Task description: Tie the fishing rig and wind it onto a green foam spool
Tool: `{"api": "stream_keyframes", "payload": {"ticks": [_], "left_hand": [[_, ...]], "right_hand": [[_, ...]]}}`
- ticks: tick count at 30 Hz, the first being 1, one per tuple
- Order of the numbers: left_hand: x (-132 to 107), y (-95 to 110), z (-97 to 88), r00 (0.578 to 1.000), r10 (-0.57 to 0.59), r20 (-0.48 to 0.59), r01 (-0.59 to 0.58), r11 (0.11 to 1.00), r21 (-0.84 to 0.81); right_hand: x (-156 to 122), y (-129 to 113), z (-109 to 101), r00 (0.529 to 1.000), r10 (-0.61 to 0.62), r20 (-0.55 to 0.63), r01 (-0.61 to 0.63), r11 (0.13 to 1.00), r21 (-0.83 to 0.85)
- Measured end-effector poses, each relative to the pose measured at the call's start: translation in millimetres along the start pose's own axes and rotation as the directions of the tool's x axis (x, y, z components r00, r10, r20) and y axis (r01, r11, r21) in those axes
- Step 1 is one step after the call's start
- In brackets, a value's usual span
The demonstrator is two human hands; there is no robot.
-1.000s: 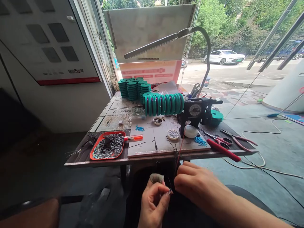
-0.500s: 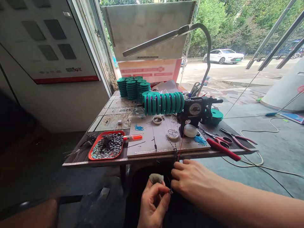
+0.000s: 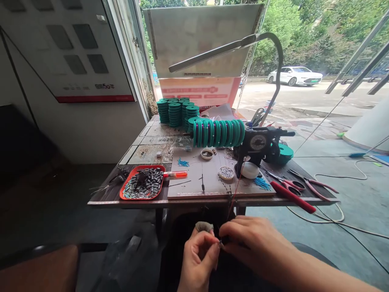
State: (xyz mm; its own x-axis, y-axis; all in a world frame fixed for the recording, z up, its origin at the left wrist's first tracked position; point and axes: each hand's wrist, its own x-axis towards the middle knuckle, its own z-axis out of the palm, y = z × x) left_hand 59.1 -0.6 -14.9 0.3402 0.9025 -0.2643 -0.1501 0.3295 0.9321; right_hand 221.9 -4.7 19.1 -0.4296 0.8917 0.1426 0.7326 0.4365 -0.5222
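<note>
Low in front of the table edge, my left hand point(image 3: 199, 259) is pinched on a tiny metal piece I cannot name, its index finger capped by a grey cloth cot point(image 3: 204, 226). My right hand point(image 3: 253, 241) meets it fingertip to fingertip, fingers closed on a thin red line point(image 3: 235, 194). That line runs up over the table edge toward the black winding machine point(image 3: 258, 144). A row of teal spools point(image 3: 218, 133) sits on the machine's shaft.
A red tray point(image 3: 129, 181) of small grey cylinders lies at the table's front left beside an orange-handled tool point(image 3: 176, 174). Two small dishes point(image 3: 226, 173) of beads, red-handled pliers point(image 3: 293, 197) and scissors point(image 3: 291, 185), stacked teal spools point(image 3: 175, 112) and a bent desk lamp point(image 3: 231, 48) crowd the table.
My hands have drawn closer together, and the right hand's fingertips now touch the left's pinch. The view has shifted slightly left and down.
</note>
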Motion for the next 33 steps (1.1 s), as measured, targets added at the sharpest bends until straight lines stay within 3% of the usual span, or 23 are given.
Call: {"api": "stream_keyframes", "payload": {"ticks": [3, 7, 10, 15, 25, 33], "left_hand": [[0, -1, 0.1, 1.0, -0.016, 0.01, 0.017, 0.998, -0.063], [2, -4, -0.2, 0.999, -0.037, 0.032, 0.04, 0.991, -0.127], [2, -3, 0.3, 0.994, -0.091, 0.069, 0.104, 0.968, -0.229], [-1, 5, 2.4, 0.986, -0.154, 0.06, 0.164, 0.947, -0.276], [-2, 9, 3.3, 0.973, -0.222, 0.062, 0.229, 0.907, -0.354], [1, 12, 4.0, 0.939, -0.328, 0.098, 0.335, 0.823, -0.459]], "right_hand": [[-7, 2, 10, 0.996, 0.068, -0.055, -0.055, 0.975, 0.214], [-3, -5, 7, 0.973, 0.202, 0.113, -0.229, 0.915, 0.332], [4, -8, -3, 0.954, 0.212, 0.213, -0.28, 0.886, 0.369], [10, -8, -14, 0.937, 0.197, 0.287, -0.297, 0.882, 0.365], [15, -7, -14, 0.933, 0.224, 0.281, -0.288, 0.933, 0.215], [20, -11, -16, 0.93, 0.229, 0.289, -0.305, 0.919, 0.252]]}}
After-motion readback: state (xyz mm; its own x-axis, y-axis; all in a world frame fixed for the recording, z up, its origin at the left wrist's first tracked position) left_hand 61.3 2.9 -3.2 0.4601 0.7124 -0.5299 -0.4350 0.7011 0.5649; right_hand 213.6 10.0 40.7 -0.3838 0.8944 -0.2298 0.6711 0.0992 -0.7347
